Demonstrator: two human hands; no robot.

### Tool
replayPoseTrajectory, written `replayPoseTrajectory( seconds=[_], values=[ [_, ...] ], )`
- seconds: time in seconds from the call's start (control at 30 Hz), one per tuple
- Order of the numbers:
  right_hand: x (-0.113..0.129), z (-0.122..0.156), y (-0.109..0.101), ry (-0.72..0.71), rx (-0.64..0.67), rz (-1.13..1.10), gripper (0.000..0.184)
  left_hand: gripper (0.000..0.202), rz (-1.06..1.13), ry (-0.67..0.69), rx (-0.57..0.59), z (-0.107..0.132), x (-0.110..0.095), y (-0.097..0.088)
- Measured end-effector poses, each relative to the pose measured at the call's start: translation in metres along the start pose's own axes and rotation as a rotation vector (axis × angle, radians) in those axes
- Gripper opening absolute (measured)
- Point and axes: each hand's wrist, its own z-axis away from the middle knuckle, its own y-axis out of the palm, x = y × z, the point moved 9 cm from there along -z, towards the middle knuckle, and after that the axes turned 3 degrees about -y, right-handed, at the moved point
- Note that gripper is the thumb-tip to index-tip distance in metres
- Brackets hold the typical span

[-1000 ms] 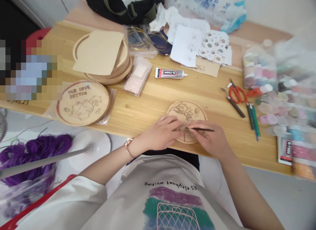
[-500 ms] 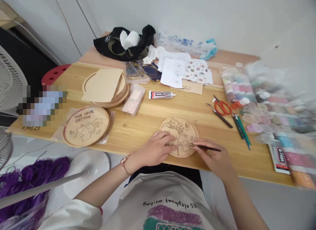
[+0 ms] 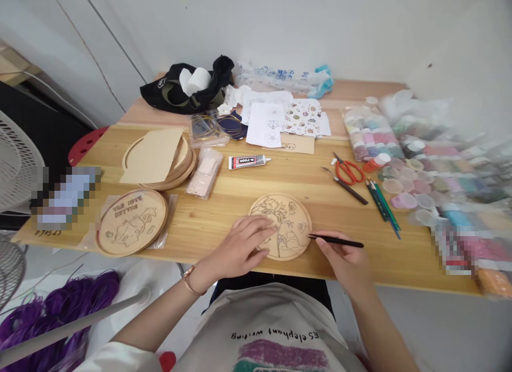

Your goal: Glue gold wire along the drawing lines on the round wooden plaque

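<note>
A round wooden disc (image 3: 296,223) with a line drawing of a panda and plants lies flat near the table's front edge. My left hand (image 3: 246,244) rests over its left side, fingers stretched out and partly covering the drawing. In my right hand (image 3: 344,260) black tweezers (image 3: 340,241) are pinched between thumb and fingers, their tips at the disc's right rim. I cannot see anything between the tips.
Left are another drawn disc (image 3: 138,223) and stacked wooden plates under a brown sheet (image 3: 154,156). Beyond lies a glue tube (image 3: 248,161). Orange-handled pliers (image 3: 349,170), a dark-handled knife (image 3: 350,192), pencils (image 3: 383,204) and bagged bottles (image 3: 372,135) occupy the right.
The tweezers' tips have drawn back from over the drawing to the disc's right rim. My left hand stays on the disc. The whole view has shifted slightly.
</note>
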Motion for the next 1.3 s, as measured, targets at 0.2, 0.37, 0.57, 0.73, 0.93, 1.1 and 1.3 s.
replayPoseTrajectory(
  seconds=[0.2,0.37,0.57,0.73,0.93,1.1,1.3],
  values=[
    [-0.005,0.001,0.005,0.089,-0.042,-0.152,0.014,0.075,-0.021,-0.092,0.061,-0.004,0.010,0.003],
    [-0.008,-0.010,0.009,0.138,-0.035,-0.188,0.023,0.073,-0.035,-0.196,-0.005,0.002,0.003,0.007],
    [0.006,-0.048,0.031,0.055,0.189,-0.203,0.028,0.062,-0.130,-0.320,-0.095,0.028,-0.027,0.012],
    [0.019,-0.076,0.043,0.032,0.338,-0.193,0.022,0.039,-0.241,-0.347,-0.247,0.041,-0.042,-0.003],
    [0.051,-0.057,0.008,-0.147,0.156,0.036,0.010,0.032,-0.337,-0.197,-0.210,0.025,-0.036,-0.002],
    [0.032,-0.006,0.006,-0.064,-0.040,-0.087,0.008,0.035,-0.325,-0.079,-0.135,0.010,-0.032,0.008],
    [0.013,0.023,0.024,-0.086,-0.157,-0.143,0.018,0.035,-0.309,-0.053,-0.111,0.006,-0.028,0.015]
  ],
)
